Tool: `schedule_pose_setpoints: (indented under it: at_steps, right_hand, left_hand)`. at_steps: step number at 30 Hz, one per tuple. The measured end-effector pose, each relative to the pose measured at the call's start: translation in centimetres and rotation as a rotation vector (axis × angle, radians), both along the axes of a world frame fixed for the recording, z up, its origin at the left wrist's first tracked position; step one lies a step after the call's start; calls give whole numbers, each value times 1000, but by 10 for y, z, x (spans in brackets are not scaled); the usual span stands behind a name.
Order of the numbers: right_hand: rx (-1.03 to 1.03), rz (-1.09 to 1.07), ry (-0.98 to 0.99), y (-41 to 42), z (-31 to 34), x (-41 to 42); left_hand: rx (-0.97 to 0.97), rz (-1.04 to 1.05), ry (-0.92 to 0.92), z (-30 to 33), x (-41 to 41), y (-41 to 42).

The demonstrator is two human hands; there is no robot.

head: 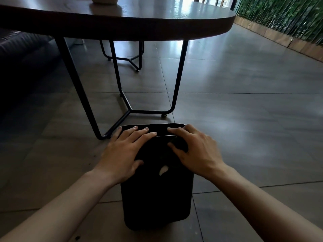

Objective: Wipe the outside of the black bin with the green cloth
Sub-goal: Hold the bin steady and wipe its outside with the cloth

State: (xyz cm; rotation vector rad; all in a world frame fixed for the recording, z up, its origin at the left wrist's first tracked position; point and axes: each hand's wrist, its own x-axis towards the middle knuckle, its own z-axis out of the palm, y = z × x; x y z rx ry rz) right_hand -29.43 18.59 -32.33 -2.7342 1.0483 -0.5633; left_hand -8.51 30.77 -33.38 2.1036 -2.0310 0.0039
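The black bin point(157, 198) stands on the tiled floor in front of me, next to the table's leg. A small white mark point(163, 170) shows on its near top face. My left hand point(125, 154) lies flat on the bin's top, fingers straight and reaching the far rim. My right hand point(197, 151) rests on the top's right side, with the fingers spread over the far edge and the thumb lying on the dark lid. No green cloth shows anywhere in the view.
A dark round table point(122, 20) overhangs the bin from behind, and its black metal legs point(129, 110) stand just beyond it. A pale bowl point(104, 0) sits on the table. A second metal frame point(129, 58) stands farther back. A green plant wall point(279, 18) runs along the right.
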Motion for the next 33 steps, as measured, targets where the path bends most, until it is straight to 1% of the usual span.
schedule_pose_setpoints:
  at_steps: [3, 5, 6, 8, 10, 12, 15, 18, 21, 23, 25, 27, 28, 31, 32, 33]
  right_hand:
    - [88, 23, -348, 7, -14, -5]
    - [75, 8, -525, 12, -19, 1]
    - [52, 20, -579, 14, -21, 7]
    - [-13, 63, -599, 19, -31, 19]
    - [-108, 79, -501, 27, -49, 28]
    - [-206, 91, -341, 38, -73, 30]
    - [-265, 170, -169, 56, -108, 22]
    - [-343, 319, 10, 70, -141, 7]
    - [-510, 527, 232, 77, -168, -14]
    - [-595, 613, 303, 69, -173, -21]
    - [-614, 631, 258, 57, -163, -19]
    - [-579, 548, 122, 42, -143, -13]
    - [-546, 460, 24, 33, -131, -10]
    - [-412, 91, -237, 6, -90, 5]
    - [-369, 17, -279, 2, -81, 11]
    - [-343, 2, -283, 4, -77, 18]
  left_hand:
    - [-8, 11, 61, -4, 8, 4]
    - [-22, 5, 102, -6, 11, 6]
    - [-28, 1, 118, -7, 12, 5]
    - [-36, -2, 155, -6, 14, 4]
    - [-37, -11, 205, -6, 18, 1]
    - [-20, -24, 237, -5, 22, -2]
    - [-7, -32, 251, -6, 27, -5]
    - [-11, -40, 249, -8, 27, -7]
    - [-20, -38, 266, -9, 28, -7]
    - [-26, -38, 272, -9, 27, -7]
    - [-26, -33, 286, -9, 27, -6]
    - [-21, -30, 296, -10, 26, -7]
    - [-21, -30, 297, -10, 26, -7]
    - [-21, -30, 307, -10, 27, -9]
    - [-21, -29, 309, -10, 28, -10]
    - [-21, -28, 310, -11, 29, -11]
